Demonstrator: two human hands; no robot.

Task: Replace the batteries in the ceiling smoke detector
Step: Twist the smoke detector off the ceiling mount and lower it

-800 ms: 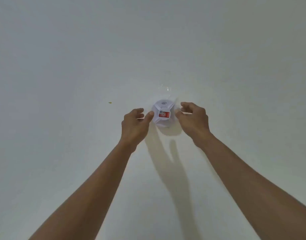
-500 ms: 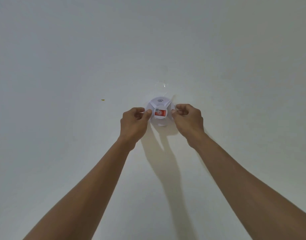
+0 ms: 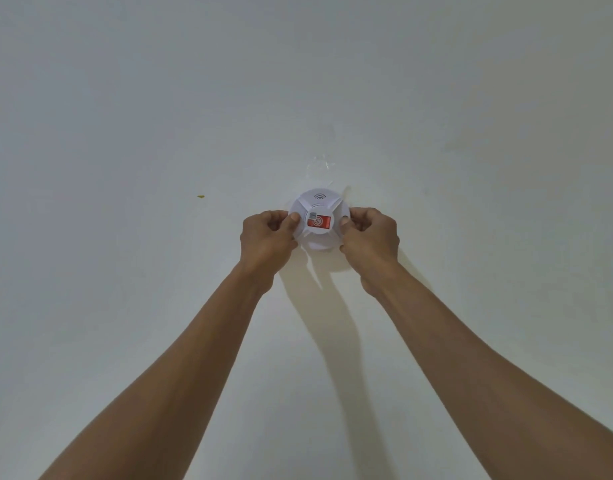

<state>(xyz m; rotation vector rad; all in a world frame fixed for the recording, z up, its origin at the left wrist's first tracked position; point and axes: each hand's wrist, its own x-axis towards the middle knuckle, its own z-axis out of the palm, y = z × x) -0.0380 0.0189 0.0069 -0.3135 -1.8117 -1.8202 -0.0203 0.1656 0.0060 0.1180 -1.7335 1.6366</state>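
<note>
- While I view from below, smoke detector (image 3: 318,220) sits mounted on ceiling (image 3: 159,116).
- Left hand (image 3: 266,239) grips detector's left rim, fingers curled.
- Right hand (image 3: 370,239) grips its right rim likewise.

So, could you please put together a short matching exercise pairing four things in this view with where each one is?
Things:
1. left hand
2. right hand
3. red label
4. small yellowish speck

Places:
A. on the middle of the smoke detector's face
B. on the bare ceiling, off to the left of the detector
C. gripping the detector's right edge
D. gripping the detector's left edge

Pairs: 1-D, 2-C, 3-A, 4-B
</note>
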